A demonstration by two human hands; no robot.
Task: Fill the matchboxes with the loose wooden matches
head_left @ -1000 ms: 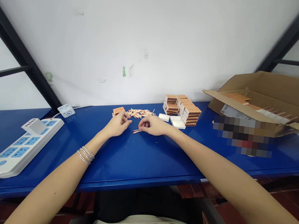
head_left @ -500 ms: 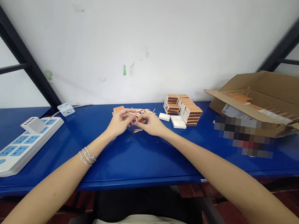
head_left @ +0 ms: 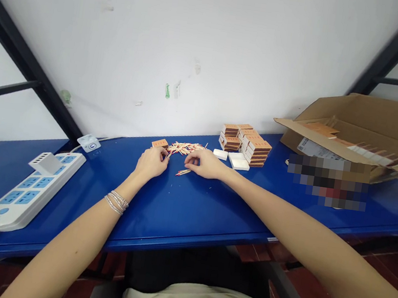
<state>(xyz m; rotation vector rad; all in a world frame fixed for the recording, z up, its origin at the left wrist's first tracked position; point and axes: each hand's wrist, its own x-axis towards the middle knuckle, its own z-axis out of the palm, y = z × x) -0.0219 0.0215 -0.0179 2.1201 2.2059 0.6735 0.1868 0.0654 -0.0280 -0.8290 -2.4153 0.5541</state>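
One thin matchstick (head_left: 168,154) at the nearly closed fingertips of the left hand (head_left: 151,162), long axis slanting up and right toward the heap; whether actually gripped, impossible to tell. Right hand (head_left: 206,164) partly open, seemingly empty, just above a few matches (head_left: 183,172) slanting up to the right, red heads at the lower left. Farther out, a loose matchstick heap (head_left: 184,148) pointing every way, touching an orange matchbox sleeve (head_left: 160,143); then white inner trays (head_left: 239,163), stacked matchboxes (head_left: 244,143) and an open cardboard carton (head_left: 354,124), all on a blue table (head_left: 188,226).
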